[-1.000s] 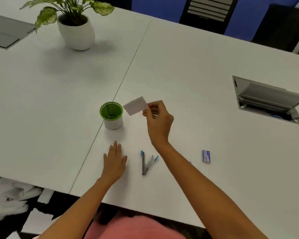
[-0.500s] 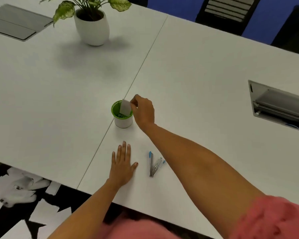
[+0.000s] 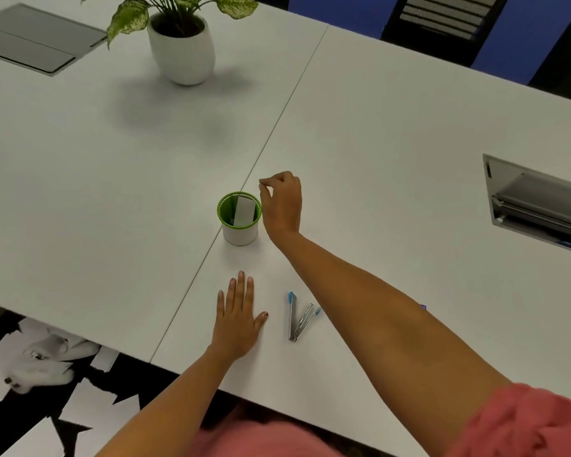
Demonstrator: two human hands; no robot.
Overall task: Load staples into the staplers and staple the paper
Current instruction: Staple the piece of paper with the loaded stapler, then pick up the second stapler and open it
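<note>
A small white slip of paper (image 3: 244, 211) stands inside the green-lined white cup (image 3: 239, 237) near the table's middle seam. My right hand (image 3: 282, 206) hovers just right of the cup's rim, fingers curled with thumb and forefinger pinched together, holding nothing I can see. My left hand (image 3: 239, 319) lies flat on the table, fingers straight, in front of the cup. A slim metal stapler with blue tips (image 3: 298, 317) lies splayed open between my two arms. A sliver of a purple staple box (image 3: 423, 307) peeks out behind my right forearm.
A potted plant in a white pot (image 3: 182, 51) stands at the back. A closed cable hatch (image 3: 37, 41) is at the far left and an open one (image 3: 538, 206) at the right. White paper scraps (image 3: 47, 367) lie on the dark floor below the table's edge. Chairs stand beyond the table.
My right hand carried the paper slip left to the cup, let it go inside, and has lifted slightly away. My left hand stayed flat on the table.
</note>
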